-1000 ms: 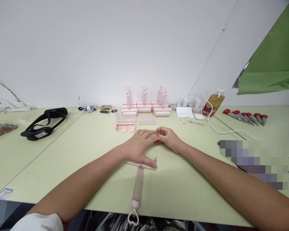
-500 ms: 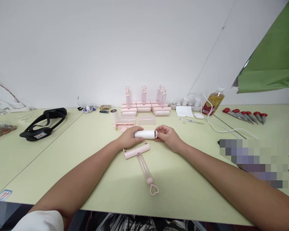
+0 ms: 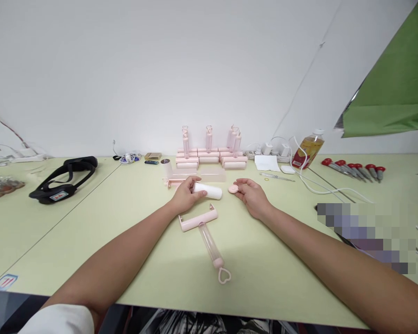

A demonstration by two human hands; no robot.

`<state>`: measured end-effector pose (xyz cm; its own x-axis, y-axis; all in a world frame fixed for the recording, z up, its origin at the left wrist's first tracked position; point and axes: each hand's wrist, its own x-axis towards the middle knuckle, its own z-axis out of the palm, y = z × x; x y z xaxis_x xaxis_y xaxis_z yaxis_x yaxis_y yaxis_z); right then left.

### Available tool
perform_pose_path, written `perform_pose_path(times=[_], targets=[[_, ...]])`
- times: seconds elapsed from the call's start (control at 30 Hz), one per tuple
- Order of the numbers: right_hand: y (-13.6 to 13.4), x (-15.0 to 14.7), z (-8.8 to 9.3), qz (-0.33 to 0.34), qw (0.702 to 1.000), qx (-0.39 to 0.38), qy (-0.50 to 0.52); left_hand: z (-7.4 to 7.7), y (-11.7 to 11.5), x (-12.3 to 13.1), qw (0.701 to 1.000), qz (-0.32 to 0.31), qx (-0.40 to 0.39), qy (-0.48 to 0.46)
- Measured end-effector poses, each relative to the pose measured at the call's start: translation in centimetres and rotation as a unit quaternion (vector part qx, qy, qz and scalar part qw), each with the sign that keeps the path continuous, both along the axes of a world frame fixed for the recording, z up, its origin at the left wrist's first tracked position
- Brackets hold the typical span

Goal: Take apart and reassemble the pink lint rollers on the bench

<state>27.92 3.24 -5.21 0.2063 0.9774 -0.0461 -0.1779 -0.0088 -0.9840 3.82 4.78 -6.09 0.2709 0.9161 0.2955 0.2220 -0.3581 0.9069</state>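
Observation:
A white roll [image 3: 212, 191] is held by its left end in my left hand [image 3: 186, 196], angled slightly down to the right. My right hand [image 3: 252, 197] pinches a small round pink cap [image 3: 233, 189], apart from the roll's right end. Below the hands, a pink roller frame [image 3: 199, 220] lies on the table with its clear handle [image 3: 210, 243] pointing toward me and ending in a heart-shaped loop. Beyond my left hand are clear pink covers [image 3: 212, 174], another pink frame [image 3: 174, 183] and a standing roll [image 3: 166, 169].
Several assembled pink rollers [image 3: 209, 157] stand by the wall. A bottle [image 3: 309, 149], white cables and several red-capped tools [image 3: 355, 170] are at the right. A black head strap [image 3: 63, 180] lies at the left. Tweezers [image 3: 277, 176] lie beyond my right hand.
The pink cap has come away from the roll's right end in my right hand. The roll has tilted, its right end now lower and nearer me.

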Motion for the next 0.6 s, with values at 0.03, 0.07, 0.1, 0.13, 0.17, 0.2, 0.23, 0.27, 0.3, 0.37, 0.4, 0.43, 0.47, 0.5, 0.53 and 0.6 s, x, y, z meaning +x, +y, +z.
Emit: perform_pose_path(times=[0.03,0.07,0.1,0.13,0.17,0.2,0.23,0.27,0.3,0.37,0.4,0.43,0.47,0.5,0.53,0.6], targets=[[0.0,0.0,-0.1,-0.001,1.0,0.006,-0.008,0.0,0.0,0.1,1.0,-0.006,-0.012,-0.022],[0.1,0.0,-0.2,-0.001,1.0,0.012,-0.018,-0.1,0.0,0.1,0.999,-0.009,-0.024,-0.043],[0.1,0.0,-0.3,-0.001,0.999,0.019,-0.028,0.0,0.0,0.2,0.997,-0.01,-0.034,-0.062],[0.0,0.0,-0.3,0.0,0.999,0.026,-0.041,0.0,0.0,0.3,0.996,-0.009,-0.04,-0.078],[0.0,0.0,-0.4,0.001,0.998,0.033,-0.054,0.0,0.0,0.3,0.995,-0.006,-0.042,-0.091],[-0.1,-0.1,-0.4,0.004,0.997,0.04,-0.064,0.1,0.0,0.4,0.994,-0.004,-0.043,-0.102],[-0.2,-0.1,-0.4,0.008,0.996,0.05,-0.078,0.1,0.0,0.4,0.993,-0.005,-0.043,-0.112],[-0.3,-0.1,-0.4,0.014,0.993,0.063,-0.099,0.2,-0.1,0.5,0.992,-0.008,-0.044,-0.12],[-0.5,-0.2,-0.5,0.021,0.989,0.079,-0.127,0.2,-0.1,0.5,0.991,-0.011,-0.046,-0.127],[-0.9,-0.4,-0.6,0.036,0.974,0.11,-0.193,0.4,-0.3,0.7,0.988,-0.018,-0.058,-0.141],[-1.1,-0.4,-0.7,0.044,0.965,0.123,-0.225,0.6,-0.3,0.8,0.987,-0.019,-0.064,-0.148],[-1.3,-0.5,-0.7,0.052,0.957,0.133,-0.252,0.7,-0.4,0.9,0.985,-0.017,-0.07,-0.154],[-1.5,-0.6,-0.8,0.06,0.951,0.14,-0.269,0.8,-0.5,1.0,0.984,-0.015,-0.075,-0.158],[-1.6,-0.7,-0.8,0.069,0.945,0.15,-0.282,0.9,-0.6,1.1,0.984,-0.013,-0.079,-0.161],[-1.8,-0.8,-0.8,0.08,0.939,0.161,-0.292,1.0,-0.7,1.1,0.983,-0.013,-0.083,-0.161],[-2.1,-1.0,-0.6,0.111,0.929,0.186,-0.3,1.2,-0.9,1.2,0.984,-0.023,-0.09,-0.155]])
